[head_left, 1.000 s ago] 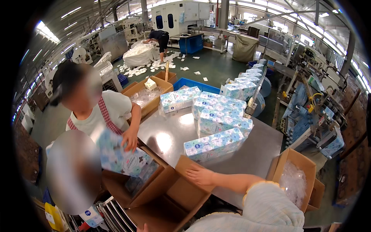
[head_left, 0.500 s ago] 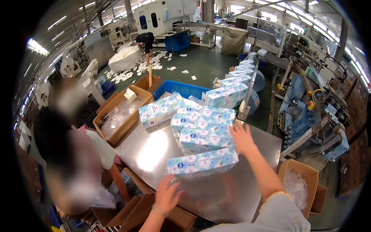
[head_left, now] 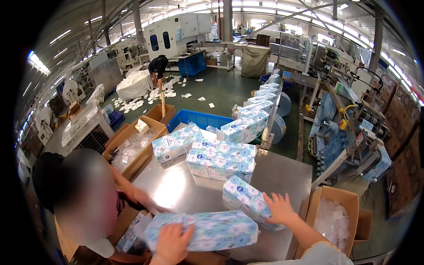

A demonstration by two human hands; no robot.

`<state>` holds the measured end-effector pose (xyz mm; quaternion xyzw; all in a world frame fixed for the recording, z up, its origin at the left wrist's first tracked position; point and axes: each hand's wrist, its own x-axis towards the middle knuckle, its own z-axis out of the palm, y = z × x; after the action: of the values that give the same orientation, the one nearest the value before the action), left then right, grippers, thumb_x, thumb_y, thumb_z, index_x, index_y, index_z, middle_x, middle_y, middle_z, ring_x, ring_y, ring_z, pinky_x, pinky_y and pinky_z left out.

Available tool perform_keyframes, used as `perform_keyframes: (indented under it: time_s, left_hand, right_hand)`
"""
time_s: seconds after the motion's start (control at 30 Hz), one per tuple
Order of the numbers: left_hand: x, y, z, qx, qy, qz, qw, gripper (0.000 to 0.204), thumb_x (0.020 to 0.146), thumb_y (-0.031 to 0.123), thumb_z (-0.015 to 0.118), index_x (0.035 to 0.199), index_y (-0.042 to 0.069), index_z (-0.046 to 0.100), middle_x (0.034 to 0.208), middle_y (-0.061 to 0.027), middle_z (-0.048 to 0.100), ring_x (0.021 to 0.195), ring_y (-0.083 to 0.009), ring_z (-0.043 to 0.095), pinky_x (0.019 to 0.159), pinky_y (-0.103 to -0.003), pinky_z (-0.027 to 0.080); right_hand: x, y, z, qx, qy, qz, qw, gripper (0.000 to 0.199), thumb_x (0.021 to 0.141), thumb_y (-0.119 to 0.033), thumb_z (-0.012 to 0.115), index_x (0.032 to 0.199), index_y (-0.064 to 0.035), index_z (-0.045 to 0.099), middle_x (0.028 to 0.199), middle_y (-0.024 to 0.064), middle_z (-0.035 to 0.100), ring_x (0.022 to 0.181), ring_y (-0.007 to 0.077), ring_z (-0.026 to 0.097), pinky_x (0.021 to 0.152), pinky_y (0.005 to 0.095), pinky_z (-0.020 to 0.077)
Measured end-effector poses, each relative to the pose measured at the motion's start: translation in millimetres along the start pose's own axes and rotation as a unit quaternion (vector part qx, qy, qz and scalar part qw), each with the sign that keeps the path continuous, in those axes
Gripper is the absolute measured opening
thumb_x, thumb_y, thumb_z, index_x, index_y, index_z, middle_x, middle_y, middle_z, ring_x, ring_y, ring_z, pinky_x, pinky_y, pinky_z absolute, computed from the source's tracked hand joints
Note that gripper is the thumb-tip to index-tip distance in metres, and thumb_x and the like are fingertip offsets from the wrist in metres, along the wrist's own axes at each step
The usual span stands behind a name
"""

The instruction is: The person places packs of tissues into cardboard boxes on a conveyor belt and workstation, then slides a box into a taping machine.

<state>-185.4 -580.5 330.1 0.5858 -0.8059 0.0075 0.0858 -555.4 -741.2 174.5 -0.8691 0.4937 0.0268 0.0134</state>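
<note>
A long blue-and-white flowered tissue pack point(head_left: 216, 230) lies along the near edge of the metal table point(head_left: 285, 174). My left hand point(head_left: 172, 244) is closed over its left part, thumb and fingers on the top. To its right, my right hand point(head_left: 280, 210), fingers spread, touches a second pack point(head_left: 243, 194) that lies slanted. Farther back, two packs point(head_left: 221, 160) sit side by side, touching. Another pack point(head_left: 176, 143) stands apart from the slanted one, at the far left of the table.
At left, a co-worker's arm point(head_left: 126, 183) reaches to the table beside an open carton point(head_left: 123, 227). Cartons of transparent plastic wrap stand at left point(head_left: 132, 148) and right point(head_left: 333, 216). Behind are a blue bin point(head_left: 201, 117) and a row of packs point(head_left: 254, 117) along a rail.
One pack has come to the near left under my left hand. Another has turned slantwise, nearer, beside my right hand. The co-worker's arm has swung over to the table's left edge.
</note>
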Motion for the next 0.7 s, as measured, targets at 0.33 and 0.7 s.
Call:
perform_keyframes:
  time_s: [0.33,0.7]
  left_hand:
    - [-338.8,48.2,88.9,-0.302,0.111,-0.363,0.875,0.084,0.079,0.021,0.078,0.147,-0.006,0.038,0.133,-0.0235,0.056,0.125,-0.0359,0.054,0.101,-0.047,0.046]
    - [-306.5,72.0,234.9,-0.099,-0.339,-0.251,0.901,0.067,0.089,0.026,0.066,0.143,-0.005,0.043,0.132,-0.0266,0.056,0.124,-0.0422,0.054,0.099,-0.049,0.051]
  right_hand:
    - [-11.2,-121.6,-8.4,0.876,-0.119,0.183,0.430,0.102,0.084,-0.030,0.082,0.161,-0.0091,0.018,0.147,0.0208,0.047,0.129,0.0337,0.055,0.105,0.0456,0.0486]
    - [-63.9,-362.5,52.8,0.055,-0.012,-0.632,0.773,0.104,0.077,-0.012,0.069,0.164,-0.0160,0.012,0.117,0.0160,0.054,0.111,0.0312,0.055,0.090,0.0449,0.0451]
